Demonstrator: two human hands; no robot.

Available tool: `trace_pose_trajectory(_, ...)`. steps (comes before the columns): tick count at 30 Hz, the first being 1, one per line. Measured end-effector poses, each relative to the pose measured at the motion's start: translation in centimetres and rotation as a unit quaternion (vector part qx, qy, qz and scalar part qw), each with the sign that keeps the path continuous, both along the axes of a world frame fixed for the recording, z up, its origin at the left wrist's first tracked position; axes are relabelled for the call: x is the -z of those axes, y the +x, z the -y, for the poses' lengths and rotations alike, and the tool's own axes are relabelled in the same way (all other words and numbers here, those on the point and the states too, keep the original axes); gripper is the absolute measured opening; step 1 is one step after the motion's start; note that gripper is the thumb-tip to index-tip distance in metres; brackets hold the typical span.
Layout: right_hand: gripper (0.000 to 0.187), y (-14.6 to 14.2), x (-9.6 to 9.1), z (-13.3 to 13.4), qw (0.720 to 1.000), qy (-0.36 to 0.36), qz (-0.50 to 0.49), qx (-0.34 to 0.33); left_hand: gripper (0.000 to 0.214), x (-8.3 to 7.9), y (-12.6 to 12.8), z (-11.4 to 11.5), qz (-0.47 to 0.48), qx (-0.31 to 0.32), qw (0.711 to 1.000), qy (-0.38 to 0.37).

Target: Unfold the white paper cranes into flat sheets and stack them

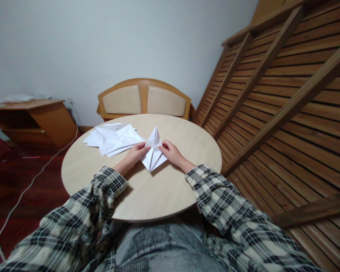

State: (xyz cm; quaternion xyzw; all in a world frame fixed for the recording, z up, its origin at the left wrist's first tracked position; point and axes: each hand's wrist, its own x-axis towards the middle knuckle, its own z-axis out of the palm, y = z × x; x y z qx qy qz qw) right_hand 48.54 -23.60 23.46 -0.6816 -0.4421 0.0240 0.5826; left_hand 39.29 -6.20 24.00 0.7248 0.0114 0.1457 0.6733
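Observation:
A white folded paper piece (153,151), kite-shaped with creases, lies on the round light-wood table (164,189). My left hand (136,154) pinches its left edge with closed fingers. My right hand (171,151) pinches the right side near the middle crease. Both hands rest low on the tabletop, and both arms wear plaid sleeves.
A loose pile of white paper sheets (112,139) lies on the table left of my hands. A padded wooden chair (144,99) stands behind the table. Slatted wooden panels (286,113) lean at the right. A low wooden cabinet (34,121) and a white cable (31,185) are at the left.

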Motion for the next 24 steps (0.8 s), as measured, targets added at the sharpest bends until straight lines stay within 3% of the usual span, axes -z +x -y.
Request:
trace_pose_trajectory(11,0.022,-0.25,-0.39,0.12,0.999,-0.023,0.020,0.020,0.028,0.26,-0.09,0.01,0.003,0.041,0.999,0.020)
trace_pose_trajectory(24,0.021,-0.21,-0.47,0.23,0.997,-0.044,0.059,0.018,0.029,-0.42,-0.58,0.46,-0.007,0.008,0.997,0.070)
